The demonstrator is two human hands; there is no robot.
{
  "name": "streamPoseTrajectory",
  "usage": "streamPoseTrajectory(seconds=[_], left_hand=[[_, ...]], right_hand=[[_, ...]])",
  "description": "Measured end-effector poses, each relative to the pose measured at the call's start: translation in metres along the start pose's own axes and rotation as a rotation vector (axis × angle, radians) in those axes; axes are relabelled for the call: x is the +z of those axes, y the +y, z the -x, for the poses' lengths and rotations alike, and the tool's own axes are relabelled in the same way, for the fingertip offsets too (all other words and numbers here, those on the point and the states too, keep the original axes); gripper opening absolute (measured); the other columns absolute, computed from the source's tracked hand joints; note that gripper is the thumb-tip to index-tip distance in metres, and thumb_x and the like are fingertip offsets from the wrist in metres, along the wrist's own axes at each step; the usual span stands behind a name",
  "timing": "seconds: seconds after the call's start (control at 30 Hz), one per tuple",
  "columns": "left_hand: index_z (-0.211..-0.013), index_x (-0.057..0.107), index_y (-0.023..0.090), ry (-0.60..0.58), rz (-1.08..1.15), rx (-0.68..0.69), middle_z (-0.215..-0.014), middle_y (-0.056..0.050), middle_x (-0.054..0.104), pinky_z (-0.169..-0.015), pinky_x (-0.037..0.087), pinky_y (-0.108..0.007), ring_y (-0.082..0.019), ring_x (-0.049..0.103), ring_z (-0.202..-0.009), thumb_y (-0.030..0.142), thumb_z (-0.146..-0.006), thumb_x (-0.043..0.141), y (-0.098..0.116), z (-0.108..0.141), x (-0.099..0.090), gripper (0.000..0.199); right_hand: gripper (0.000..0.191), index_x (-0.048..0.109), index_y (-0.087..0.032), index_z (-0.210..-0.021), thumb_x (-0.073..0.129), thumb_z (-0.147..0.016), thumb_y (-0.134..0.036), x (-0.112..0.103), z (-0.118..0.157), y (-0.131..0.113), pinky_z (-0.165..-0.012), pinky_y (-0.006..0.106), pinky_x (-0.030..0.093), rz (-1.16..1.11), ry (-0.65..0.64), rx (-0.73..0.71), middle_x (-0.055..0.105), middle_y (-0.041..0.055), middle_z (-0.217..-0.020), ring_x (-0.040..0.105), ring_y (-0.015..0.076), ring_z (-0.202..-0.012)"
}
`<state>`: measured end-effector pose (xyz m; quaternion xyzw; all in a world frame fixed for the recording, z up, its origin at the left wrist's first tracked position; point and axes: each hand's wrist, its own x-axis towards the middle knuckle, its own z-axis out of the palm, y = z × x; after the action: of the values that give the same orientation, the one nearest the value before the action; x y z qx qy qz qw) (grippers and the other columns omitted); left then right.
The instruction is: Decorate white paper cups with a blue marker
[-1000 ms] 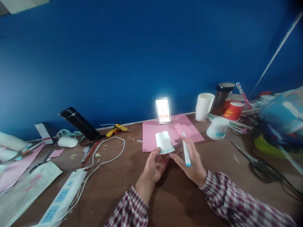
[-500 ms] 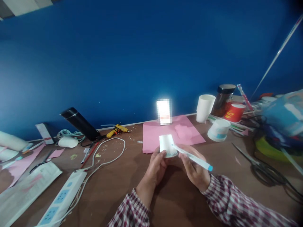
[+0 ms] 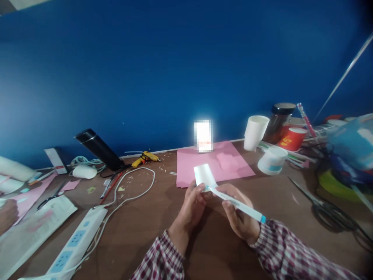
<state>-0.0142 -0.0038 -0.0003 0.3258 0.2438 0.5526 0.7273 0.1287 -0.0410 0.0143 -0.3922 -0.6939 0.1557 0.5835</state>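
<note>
In the middle of the head view, my left hand is closed on a small white paper piece, which looks slightly curved and has bluish marks along its lower edge. Between the fingers of my right hand is a white marker with a blue end. The marker's tip meets the paper piece near its lower edge, beside my left thumb. Just beyond both hands lie pink sheets of paper. Part of the left fingers is hidden behind the paper.
To the right are scissors, a white paper cup, a short white tub and a red cup. A power strip, its cable, a yellow glue gun and a black bottle are at left. Another person's hand shows at the left edge.
The paper piece has tilted to the left, and the marker's tip has moved down and left toward its lower edge. Another person's hand has come in at the far left.
</note>
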Motion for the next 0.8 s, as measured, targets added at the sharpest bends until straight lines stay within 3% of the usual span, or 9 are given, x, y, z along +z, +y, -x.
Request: streamPoseTrajectory(seconds=[0.3,0.5,0.63,0.8], left_hand=[[-0.087,0.066,0.015,0.022,0.004,-0.028,-0.083,-0.004,0.068,-0.079,0.049,-0.029,-0.017,0.063,-0.080,0.028,-0.077,0.072,0.002,0.001,0.003,0.017],[-0.103,0.064,0.014,-0.016,-0.013,-0.031,-0.087,-0.006,0.070,-0.079,0.049,-0.030,-0.019,0.065,-0.081,0.029,-0.069,0.081,-0.002,0.001,0.001,0.040],[-0.106,0.064,0.015,0.024,-0.029,-0.031,-0.086,-0.005,0.069,-0.077,0.049,-0.030,-0.017,0.064,-0.077,0.031,-0.065,0.084,-0.004,-0.001,0.000,0.048],[-0.106,0.064,0.015,0.132,-0.173,0.026,-0.090,-0.006,0.069,-0.080,0.050,-0.032,-0.019,0.064,-0.081,0.030,-0.063,0.085,-0.008,-0.005,-0.003,0.050]], right_hand=[[0.024,0.063,-0.023,-0.108,0.046,-0.099,-0.037,0.004,-0.002,-0.006,-0.074,0.027,0.054,-0.042,-0.052,-0.001,0.070,0.0056,-0.091,0.069,0.0184,-0.082],[0.022,0.062,-0.022,-0.109,0.046,-0.098,-0.032,0.003,-0.001,-0.002,-0.075,0.026,0.054,-0.026,-0.045,-0.013,0.071,0.0061,-0.095,0.069,0.0182,-0.085],[0.020,0.061,-0.022,-0.110,0.046,-0.097,-0.029,0.002,0.000,-0.001,-0.075,0.026,0.055,-0.018,-0.054,-0.005,0.070,0.0053,-0.093,0.069,0.0177,-0.084],[0.014,0.061,-0.021,-0.103,0.050,-0.096,-0.025,0.001,0.000,0.006,-0.067,0.024,0.055,0.030,0.031,0.094,0.068,0.0030,-0.085,0.068,0.0152,-0.074]])
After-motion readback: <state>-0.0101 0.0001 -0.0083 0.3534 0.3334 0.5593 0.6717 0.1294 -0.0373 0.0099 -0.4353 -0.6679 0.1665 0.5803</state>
